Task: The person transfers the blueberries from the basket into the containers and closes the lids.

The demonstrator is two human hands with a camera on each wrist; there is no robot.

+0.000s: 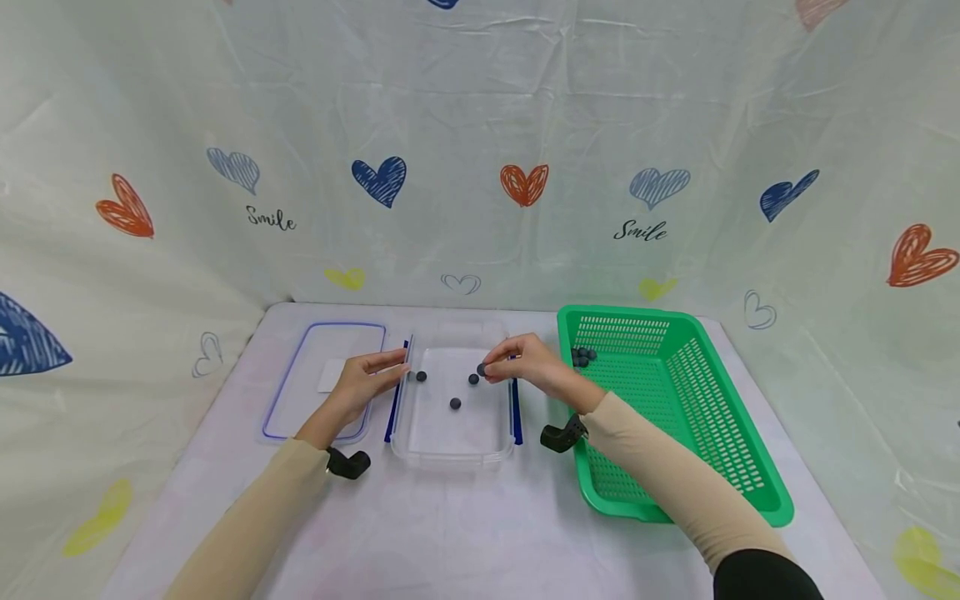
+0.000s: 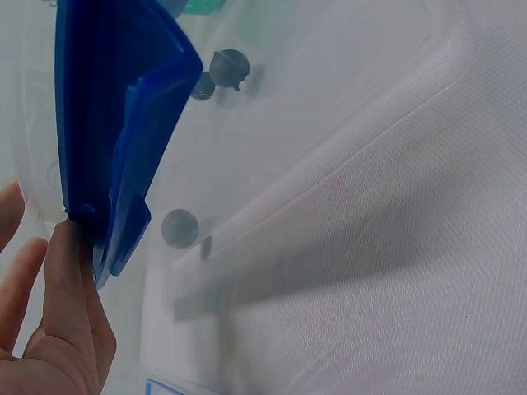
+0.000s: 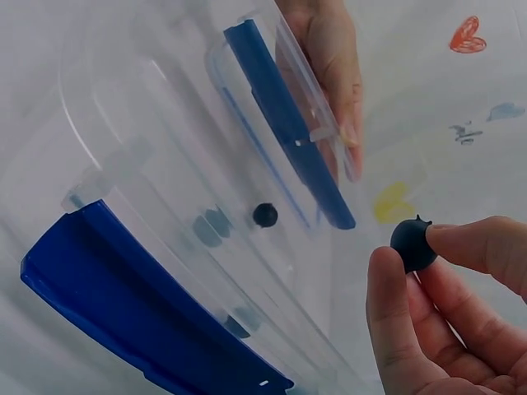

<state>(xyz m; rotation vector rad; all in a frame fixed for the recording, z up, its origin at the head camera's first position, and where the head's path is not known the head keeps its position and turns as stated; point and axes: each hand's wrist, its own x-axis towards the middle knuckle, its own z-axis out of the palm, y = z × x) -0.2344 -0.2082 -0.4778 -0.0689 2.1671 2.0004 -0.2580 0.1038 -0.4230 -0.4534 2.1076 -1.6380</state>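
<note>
A clear plastic container (image 1: 450, 446) with blue side latches stands in the middle of the table. Several dark, round blueberries lie inside it, one (image 1: 455, 403) near its centre. Over its right side my right hand (image 1: 525, 362) pinches a blueberry (image 3: 414, 244) between thumb and fingertips; the berry's small crown shows in the right wrist view. My left hand (image 1: 365, 387) touches the container's left edge with fairly straight fingers, beside the blue latch (image 2: 123, 123). Part of that hand is behind the clear wall in the right wrist view.
A green basket (image 1: 750, 417) stands to the right, with a few blueberries (image 1: 582, 357) in its far left corner. The clear lid (image 1: 300, 396) with a blue seal lies left of the container, partly behind my left hand. A heart-patterned sheet (image 1: 450, 225) hangs behind the table.
</note>
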